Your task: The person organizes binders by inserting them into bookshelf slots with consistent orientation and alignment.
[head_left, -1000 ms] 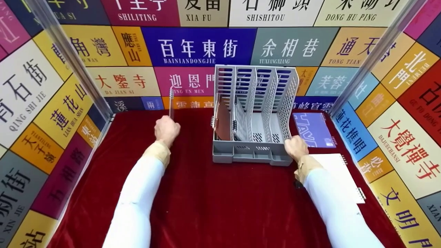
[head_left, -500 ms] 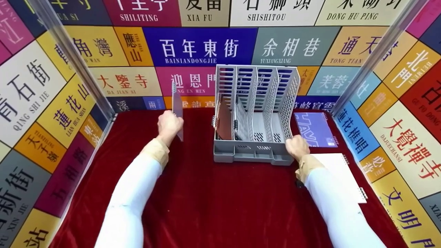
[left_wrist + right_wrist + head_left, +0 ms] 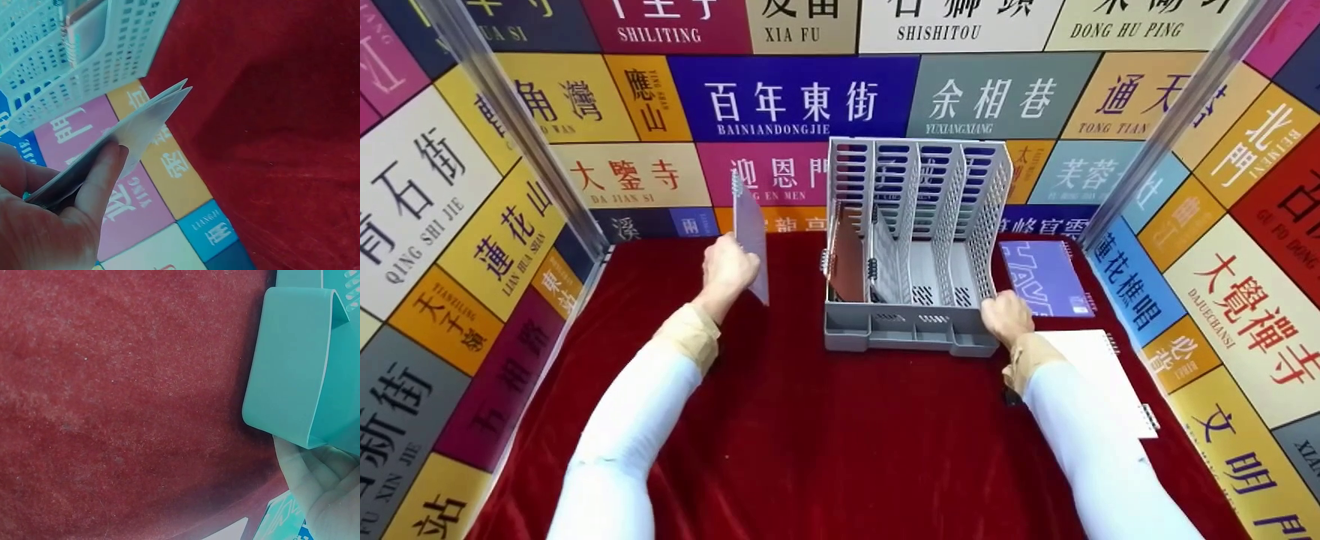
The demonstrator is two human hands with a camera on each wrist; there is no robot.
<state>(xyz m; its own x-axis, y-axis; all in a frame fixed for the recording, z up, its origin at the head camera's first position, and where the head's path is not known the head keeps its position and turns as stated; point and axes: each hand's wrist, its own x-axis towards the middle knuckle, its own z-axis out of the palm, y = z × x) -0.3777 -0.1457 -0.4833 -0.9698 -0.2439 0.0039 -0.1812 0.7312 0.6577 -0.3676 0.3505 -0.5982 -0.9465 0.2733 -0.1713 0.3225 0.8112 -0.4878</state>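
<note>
My left hand (image 3: pixel 729 264) pinches a thin purple spiral notebook (image 3: pixel 751 232), upright and nearly edge-on, to the left of a grey file organizer (image 3: pixel 915 330). In the left wrist view, the thumb and fingers hold the notebook (image 3: pixel 135 129) between them, its leaves slightly parted at the far end. My right hand (image 3: pixel 1008 318) grips the organizer's right front corner; in the right wrist view its fingers (image 3: pixel 292 467) go behind the organizer's side (image 3: pixel 289 365). A brown notebook (image 3: pixel 847 259) stands in the leftmost compartment and a grey notebook (image 3: pixel 887 266) in the one beside it.
Right of the organizer lie a purple notebook (image 3: pixel 1042 277) and, nearer me, a white spiral notebook (image 3: pixel 1099 382). Dark red cloth (image 3: pixel 840 442) covers the table. Sign-printed panels (image 3: pixel 795 101) wall in the back and both sides, with clear strips at the corners.
My left hand has shifted slightly right and turned the notebook, so more of its purple cover shows. The right hand and organizer have stayed in place.
</note>
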